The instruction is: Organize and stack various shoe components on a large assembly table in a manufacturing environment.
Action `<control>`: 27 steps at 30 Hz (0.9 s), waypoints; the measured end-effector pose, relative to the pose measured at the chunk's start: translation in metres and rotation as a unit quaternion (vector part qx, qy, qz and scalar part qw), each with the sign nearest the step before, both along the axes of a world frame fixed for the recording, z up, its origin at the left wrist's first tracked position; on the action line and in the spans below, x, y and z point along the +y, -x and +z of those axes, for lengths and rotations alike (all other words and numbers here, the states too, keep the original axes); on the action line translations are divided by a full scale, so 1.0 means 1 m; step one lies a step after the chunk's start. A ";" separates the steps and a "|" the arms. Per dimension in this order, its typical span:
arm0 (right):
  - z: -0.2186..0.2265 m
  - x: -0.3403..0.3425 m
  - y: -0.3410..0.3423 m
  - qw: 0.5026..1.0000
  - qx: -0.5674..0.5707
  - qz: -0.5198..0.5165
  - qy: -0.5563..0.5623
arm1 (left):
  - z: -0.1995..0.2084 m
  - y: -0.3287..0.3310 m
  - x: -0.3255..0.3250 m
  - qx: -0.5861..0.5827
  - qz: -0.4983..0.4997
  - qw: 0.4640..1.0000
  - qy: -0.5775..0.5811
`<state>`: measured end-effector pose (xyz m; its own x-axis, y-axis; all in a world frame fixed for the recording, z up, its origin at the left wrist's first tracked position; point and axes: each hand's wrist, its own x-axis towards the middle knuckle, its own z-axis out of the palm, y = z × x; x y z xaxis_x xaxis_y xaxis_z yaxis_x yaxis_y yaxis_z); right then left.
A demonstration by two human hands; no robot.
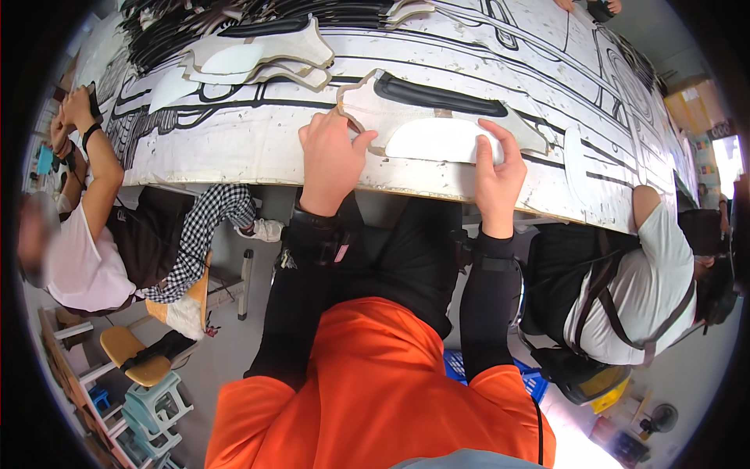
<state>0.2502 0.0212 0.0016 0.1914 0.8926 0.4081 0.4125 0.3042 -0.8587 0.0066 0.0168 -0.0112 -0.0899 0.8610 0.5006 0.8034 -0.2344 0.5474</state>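
A flat beige panel point(391, 109) lies in front of me at the table's near edge. A black padded strip point(437, 95) runs along its far edge. On its near side is a smooth white half-oval piece point(430, 141). My left hand point(334, 160) closes on the panel's left end, its thumb against the corner and its fingers curled, the tips partly hidden. With thumb and index finger close together, my right hand point(500, 173) grips the right end of the white piece.
Similar beige panels point(262, 55) lie stacked farther left, beside a white cut piece point(173, 90). Behind them is a heap of dark strips point(172, 35). Another thin white piece point(574, 164) rests at right on the black-lined white table point(242, 156). People sit at both sides.
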 end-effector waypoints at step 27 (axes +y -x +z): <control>0.014 -0.009 -0.009 0.975 0.013 -0.222 -0.030 | 0.030 -0.092 0.038 -0.164 -0.295 0.937 0.091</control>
<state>0.2594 0.0124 0.0156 0.5639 0.6950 0.4461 0.4927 0.1504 -0.8571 0.0991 0.0547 0.0188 0.3047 0.8781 0.3690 0.3458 -0.4629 0.8161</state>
